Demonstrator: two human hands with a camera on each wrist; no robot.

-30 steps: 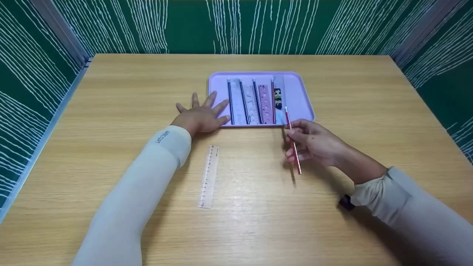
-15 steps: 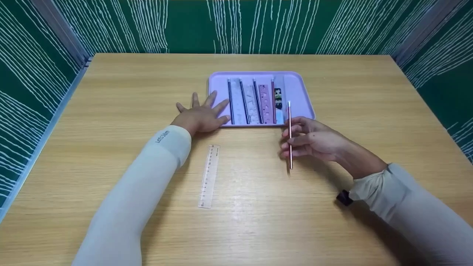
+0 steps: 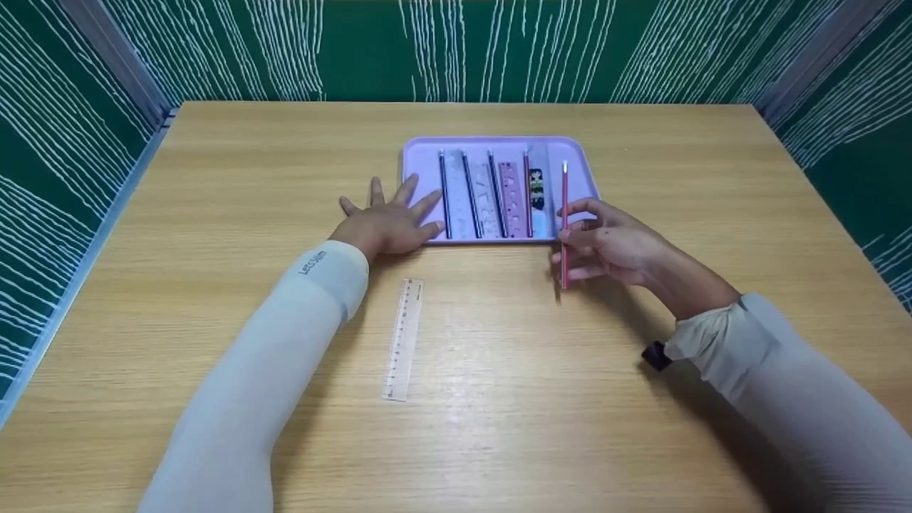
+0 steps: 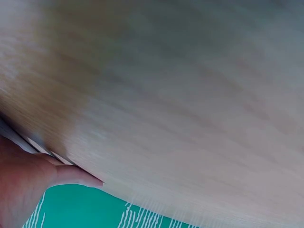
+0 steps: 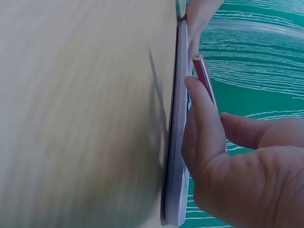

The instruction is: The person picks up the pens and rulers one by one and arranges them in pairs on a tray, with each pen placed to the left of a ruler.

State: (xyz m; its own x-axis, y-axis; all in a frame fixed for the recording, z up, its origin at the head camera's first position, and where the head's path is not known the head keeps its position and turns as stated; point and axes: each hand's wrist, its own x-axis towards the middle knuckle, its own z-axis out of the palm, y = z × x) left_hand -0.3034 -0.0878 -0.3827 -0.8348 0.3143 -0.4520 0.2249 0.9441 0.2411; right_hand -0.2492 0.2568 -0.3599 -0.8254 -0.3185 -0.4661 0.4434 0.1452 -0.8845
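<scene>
My right hand [image 3: 609, 242] pinches a red pencil [image 3: 564, 192] between thumb and fingers, over the front right part of a purple tray [image 3: 581, 167]. The pencil's white-tipped end points away from me. In the right wrist view, the pencil [image 5: 205, 78] stands out past the fingers, beside the tray's edge [image 5: 176, 142]. My left hand [image 3: 388, 224] lies with fingers spread across the tray's left front corner. Inside the tray, dark pencils [image 3: 468, 196], a pink ruler [image 3: 510, 199], a red pencil [image 3: 528, 192] and clear rulers [image 3: 459, 199] lie side by side.
A clear ruler [image 3: 403, 338] lies on the wooden table [image 3: 499, 413] in front of the tray, between my forearms. A cartoon-printed strip [image 3: 536, 189] sits in the tray near the held pencil. Green walls with white streaks [image 3: 363, 50] stand around the table's far side.
My right hand has moved forward with the red pencil, from the tray's front edge to over its right part. The pencil has turned from slanted to nearly straight. The left hand stays put.
</scene>
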